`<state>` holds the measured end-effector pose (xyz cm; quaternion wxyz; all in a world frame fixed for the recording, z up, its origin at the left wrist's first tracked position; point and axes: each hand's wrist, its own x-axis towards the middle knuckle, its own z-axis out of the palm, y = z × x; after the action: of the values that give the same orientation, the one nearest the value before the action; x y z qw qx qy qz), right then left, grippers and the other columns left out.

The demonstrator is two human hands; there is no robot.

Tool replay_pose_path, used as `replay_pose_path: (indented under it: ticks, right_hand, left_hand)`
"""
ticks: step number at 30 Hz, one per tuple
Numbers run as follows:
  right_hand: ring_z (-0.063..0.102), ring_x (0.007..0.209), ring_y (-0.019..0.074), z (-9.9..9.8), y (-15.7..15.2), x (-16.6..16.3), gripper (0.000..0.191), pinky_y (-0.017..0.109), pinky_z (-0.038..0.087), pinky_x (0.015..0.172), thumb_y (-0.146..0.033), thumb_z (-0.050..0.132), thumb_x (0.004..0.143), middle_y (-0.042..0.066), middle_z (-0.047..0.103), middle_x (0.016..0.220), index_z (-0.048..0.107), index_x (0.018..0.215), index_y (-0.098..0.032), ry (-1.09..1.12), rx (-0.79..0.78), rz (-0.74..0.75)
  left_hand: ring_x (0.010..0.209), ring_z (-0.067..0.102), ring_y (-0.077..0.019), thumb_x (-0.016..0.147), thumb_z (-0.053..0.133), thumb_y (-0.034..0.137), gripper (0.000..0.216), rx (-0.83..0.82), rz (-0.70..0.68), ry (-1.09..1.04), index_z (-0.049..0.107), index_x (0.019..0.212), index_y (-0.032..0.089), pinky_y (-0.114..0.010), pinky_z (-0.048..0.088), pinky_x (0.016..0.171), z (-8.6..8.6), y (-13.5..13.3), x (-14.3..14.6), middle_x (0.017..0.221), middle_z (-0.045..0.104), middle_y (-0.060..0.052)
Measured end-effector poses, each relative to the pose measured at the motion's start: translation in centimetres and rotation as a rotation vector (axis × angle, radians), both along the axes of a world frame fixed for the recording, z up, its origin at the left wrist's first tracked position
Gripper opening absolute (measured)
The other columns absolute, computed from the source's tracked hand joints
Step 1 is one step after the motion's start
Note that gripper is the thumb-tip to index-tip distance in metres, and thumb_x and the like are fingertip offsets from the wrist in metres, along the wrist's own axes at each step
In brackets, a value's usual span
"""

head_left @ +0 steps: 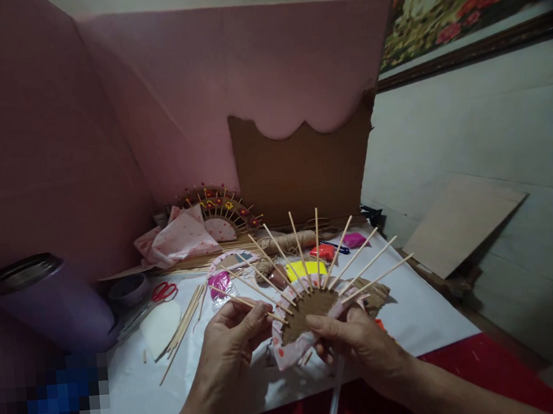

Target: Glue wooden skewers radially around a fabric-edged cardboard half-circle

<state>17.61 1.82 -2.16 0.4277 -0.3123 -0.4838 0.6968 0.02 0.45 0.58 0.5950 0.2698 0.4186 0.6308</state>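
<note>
Above the table's front edge is a half-round cardboard piece (309, 316) with a pale, red-dotted fabric border. Several thin wooden sticks (318, 245) fan outward from its curved side. My left hand (236, 334) pinches the leftmost stick (246, 302), close to where it meets the border. The lower right of the cardboard is gripped by my right hand (356, 338), thumb on the brown face and fingers behind. Below that hand hangs a translucent strip or stick (337, 390); whether the hand holds it is unclear.
Loose sticks (183, 329), red-handled scissors (164, 292) and a tape roll (128, 289) lie left, beside a purple tumbler (49, 308). Behind are dotted fabric (183, 236), a decorated stick fan (228, 204), twine (286, 241) and a yellow packet (306, 269). Pink panels (177, 100) stand behind.
</note>
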Motion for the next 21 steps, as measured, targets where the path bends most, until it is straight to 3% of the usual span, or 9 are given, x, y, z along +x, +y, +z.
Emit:
replay_pose_path:
  ticks: [8, 21]
  right_hand:
    - [0.044, 0.046, 0.0068, 0.8, -0.1, -0.1, 0.027, 0.021, 0.034, 0.049, -0.031, 0.064, 0.076, -0.001, 0.054, 0.052, 0.059, 0.056, -0.013, 0.005, -0.051, 0.012]
    - [0.044, 0.049, 0.0066, 0.3, -0.2, -0.2, 0.019, 0.018, 0.033, 0.048, -0.030, 0.066, 0.074, -0.001, 0.055, 0.056, 0.064, 0.066, -0.014, 0.037, -0.113, -0.016]
  left_hand:
    - [0.054, 0.063, -0.0120, 0.055, 0.079, 0.018, 0.019, 0.057, -0.008, 0.032, 0.063, 0.061, 0.012, -0.023, 0.052, 0.055, -0.7, 0.1, -0.1, 0.059, 0.066, -0.001]
    - [0.056, 0.062, -0.0114, 0.059, 0.077, 0.019, 0.016, 0.119, 0.002, 0.067, 0.062, 0.061, 0.014, -0.023, 0.051, 0.057, -1.2, -0.1, -0.1, 0.061, 0.064, 0.000]
